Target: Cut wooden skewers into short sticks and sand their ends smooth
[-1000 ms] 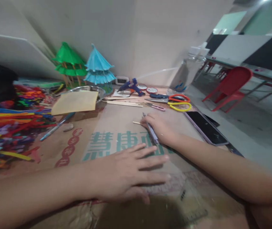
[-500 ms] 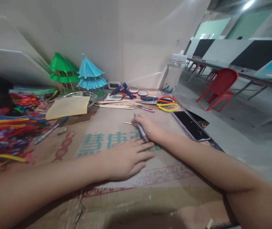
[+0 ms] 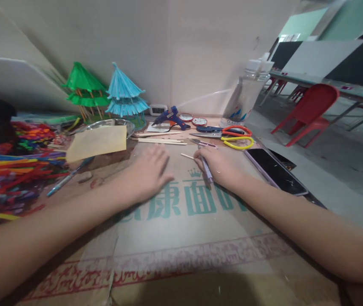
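My left hand (image 3: 151, 172) lies palm down, fingers stretched out and slightly blurred, holding nothing. It is over the printed cardboard (image 3: 181, 236), just short of several thin wooden sticks (image 3: 160, 141). My right hand (image 3: 216, 163) is closed around a slim purple-grey pen-like tool (image 3: 207, 171); its exact kind is unclear. A short pale wooden stick (image 3: 188, 156) pokes out to the left from the same fingertips. Beyond this hand lie a small pink-handled craft knife (image 3: 206, 144) and scissors (image 3: 237, 142) with orange and yellow handles.
Colourful pipe cleaners (image 3: 15, 178) heap at the left, by a pale yellow sheet (image 3: 97, 143) on a metal dish. Green (image 3: 87, 87) and blue (image 3: 126, 93) tiered models, a blue glue gun (image 3: 171, 119) and a clear bottle (image 3: 243, 97) stand behind. A phone (image 3: 277, 170) lies right.
My left hand has moved away from the right hand, leftward and forward towards the wooden sticks. The right hand keeps its hold. The whole view has shifted a little.
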### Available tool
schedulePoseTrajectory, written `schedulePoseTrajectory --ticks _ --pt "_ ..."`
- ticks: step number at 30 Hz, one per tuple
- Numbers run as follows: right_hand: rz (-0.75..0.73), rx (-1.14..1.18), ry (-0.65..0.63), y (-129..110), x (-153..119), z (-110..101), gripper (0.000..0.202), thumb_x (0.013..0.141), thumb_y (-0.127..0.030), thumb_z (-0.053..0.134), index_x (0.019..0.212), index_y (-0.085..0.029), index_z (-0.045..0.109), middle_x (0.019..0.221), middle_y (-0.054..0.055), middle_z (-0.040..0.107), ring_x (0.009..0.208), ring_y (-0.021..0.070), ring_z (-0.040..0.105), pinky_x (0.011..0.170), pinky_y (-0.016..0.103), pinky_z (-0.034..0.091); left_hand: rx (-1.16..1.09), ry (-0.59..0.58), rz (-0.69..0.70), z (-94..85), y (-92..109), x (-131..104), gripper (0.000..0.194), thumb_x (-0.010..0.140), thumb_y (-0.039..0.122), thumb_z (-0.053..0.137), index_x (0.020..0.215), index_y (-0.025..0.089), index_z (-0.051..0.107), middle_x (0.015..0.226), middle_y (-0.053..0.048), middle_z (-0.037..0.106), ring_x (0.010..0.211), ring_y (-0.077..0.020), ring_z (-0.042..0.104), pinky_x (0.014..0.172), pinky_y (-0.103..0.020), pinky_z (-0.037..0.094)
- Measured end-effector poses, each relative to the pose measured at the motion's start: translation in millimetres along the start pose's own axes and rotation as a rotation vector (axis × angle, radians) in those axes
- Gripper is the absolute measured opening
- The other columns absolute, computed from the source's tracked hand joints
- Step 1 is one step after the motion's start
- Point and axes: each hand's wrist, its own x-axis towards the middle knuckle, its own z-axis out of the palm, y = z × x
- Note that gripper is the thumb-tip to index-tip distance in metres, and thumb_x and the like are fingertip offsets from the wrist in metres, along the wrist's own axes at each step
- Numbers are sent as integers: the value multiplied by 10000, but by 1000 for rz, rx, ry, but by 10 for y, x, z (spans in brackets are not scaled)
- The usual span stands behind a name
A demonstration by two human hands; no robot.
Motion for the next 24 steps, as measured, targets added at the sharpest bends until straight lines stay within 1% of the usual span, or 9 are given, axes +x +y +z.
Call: schedulePoseTrajectory --ticks 2,6,10,12,14,18,20,22,24 --pt "9 -5 6 8 -10 -18 183 912 -104 493 983 -208 626 1016 87 690 985 242 630 854 364 476 -177 -140 103 -67 332 -2 760 1005 547 398 1543 14 341 1634 -271 238 1534 -397 208 1217 -587 241" --pt "13 -8 33 46 -3 -1 161 900 -117 534 1002 -203 623 1065 106 695 1025 254 635 885 372 483 -626 -392 708 -223 605 -92 434 1055 468 355 1233 291 708 1439 -13 617 1405 -196 493 1165 -333 394" --pt "-2 -30 48 66 28 60 119 969 -283 550 980 -203 638 1026 108 695 1014 261 637 893 391 488 -462 -42 216 -219 591 -140 613 983 498 500 1450 100 514 1546 -197 466 1466 -349 385 1189 -527 330" --pt "-4 -30 49 68 37 76 104 965 -281 566 970 -210 642 1023 101 692 1015 255 635 887 384 490 -442 -167 497 -215 650 -179 708 922 568 564 1454 103 513 1564 -203 439 1467 -376 374 1189 -515 339" --pt "1 -26 62 68 38 75 93 965 -248 558 970 -217 646 1030 98 693 1014 248 633 887 381 490 -505 -277 762 -229 747 -211 513 956 567 507 1347 258 630 1519 -55 533 1442 -297 431 1162 -395 396" --pt "-21 -29 42 51 24 49 121 963 -208 538 1001 -201 652 1054 104 695 1007 241 629 895 373 480 -451 -58 349 -269 925 -186 552 966 447 537 1414 124 555 1536 -168 489 1451 -363 398 1185 -530 325" --pt "-12 -31 27 38 18 39 142 971 -199 519 1007 -197 656 1063 102 693 1007 233 629 897 361 474 -505 -230 552 -312 995 -147 597 916 493 599 1362 95 597 1443 -185 581 1357 -367 513 1121 -482 422" --pt "7 -27 23 28 19 38 156 981 -207 508 1019 -196 659 1077 104 693 1018 230 629 906 356 469 -663 -567 907 -361 1050 -103 362 984 377 512 1215 177 705 1245 -54 731 1104 -209 695 949 -257 529" --pt "20 -23 21 23 27 41 153 976 -199 517 1033 -190 659 1084 108 693 1023 229 628 911 356 468 -713 -511 788 -373 1084 -58 366 1029 359 431 1164 183 723 1136 -38 769 980 -161 727 879 -219 541"
